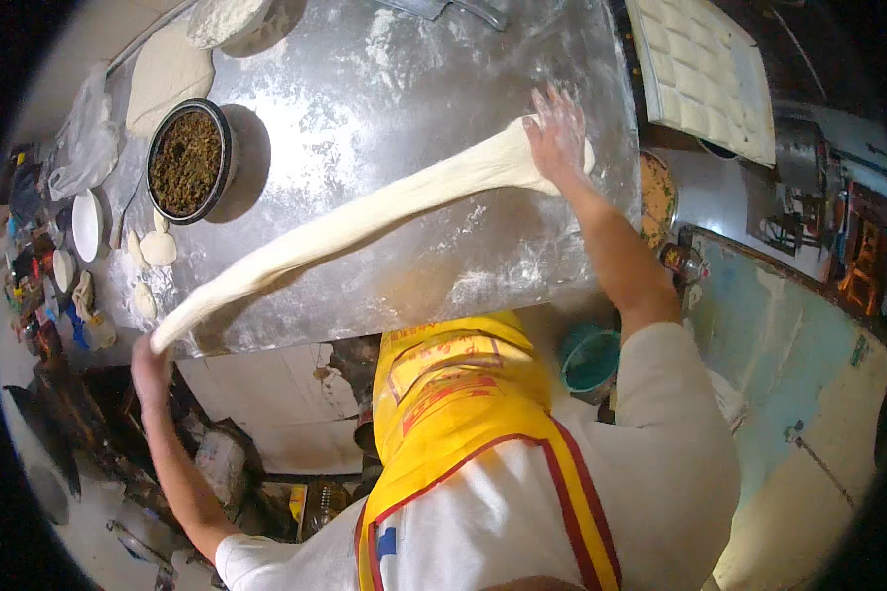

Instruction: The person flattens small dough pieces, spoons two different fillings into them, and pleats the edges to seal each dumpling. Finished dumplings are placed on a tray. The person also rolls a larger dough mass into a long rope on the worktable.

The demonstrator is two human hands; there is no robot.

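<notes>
A long rope of pale dough [365,215] runs slantwise across the floured metal table, thick at its right end and narrowing to the left. My left hand [150,372] is closed round the narrow end at the table's near left edge. On the wide end lies my right hand [559,136], its floury fingers stretched out over the dough. A black-rimmed bowl of dark chopped filling [189,161] stands left of the rope. Small dough pieces [158,247] lie between that bowl and my left hand.
A flat dough slab [170,77] lies at the far left beside a bowl of flour [225,20]. A metal scraper [448,8] rests at the far edge. At the right is a tray of scored dough [705,74]. A green bucket [589,357] stands below the table.
</notes>
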